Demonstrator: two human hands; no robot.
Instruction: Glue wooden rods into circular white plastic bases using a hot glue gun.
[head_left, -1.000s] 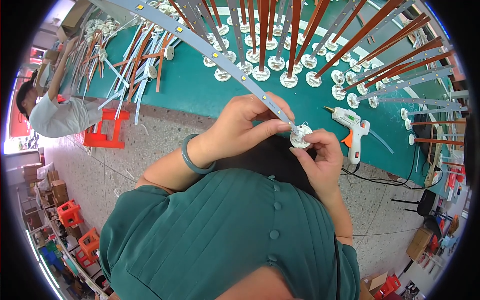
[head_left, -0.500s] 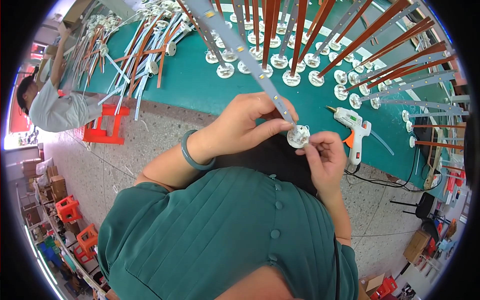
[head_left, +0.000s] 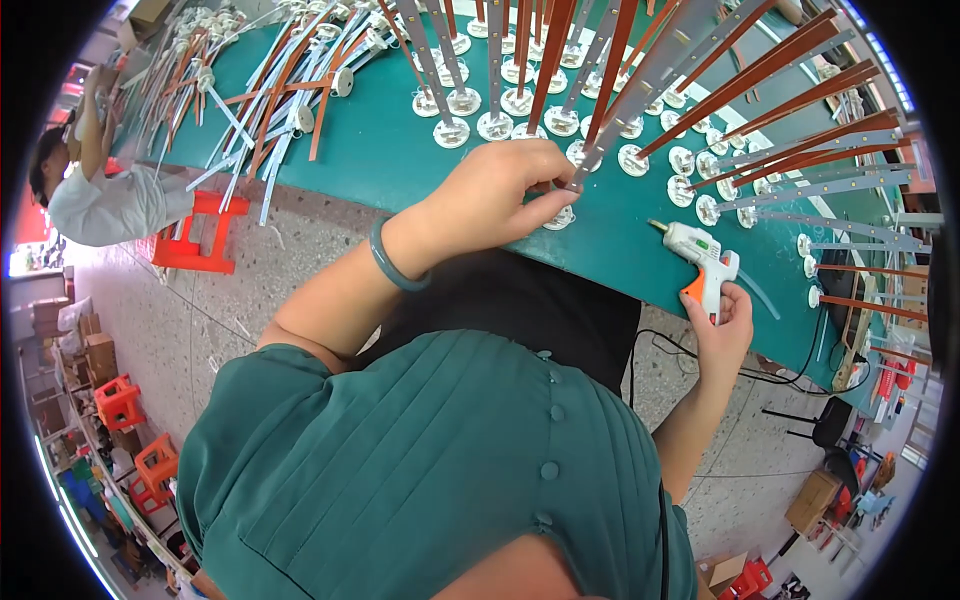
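My left hand (head_left: 485, 197) is closed on the lower end of a grey LED strip (head_left: 645, 92), which leans up and to the right over the table. The strip's round white base (head_left: 562, 218) shows partly below my fingers, above the green tabletop. My right hand (head_left: 728, 338) has its thumb and fingers around the lower handle of a white hot glue gun (head_left: 692, 243) with an orange trigger. The glue gun lies on the table, its nozzle toward the upper left.
Several round white bases with upright strips (head_left: 633, 160) crowd the far side of the green table (head_left: 360, 180). Loose strips (head_left: 290, 110) are piled at the left. A co-worker (head_left: 110, 205) is beside a red stool (head_left: 200, 235). Black cables (head_left: 765, 375) hang at the right edge.
My right hand has left the white base and moved right onto the glue gun's handle. My left hand has shifted up and left with the LED strip, which now leans right instead of left.
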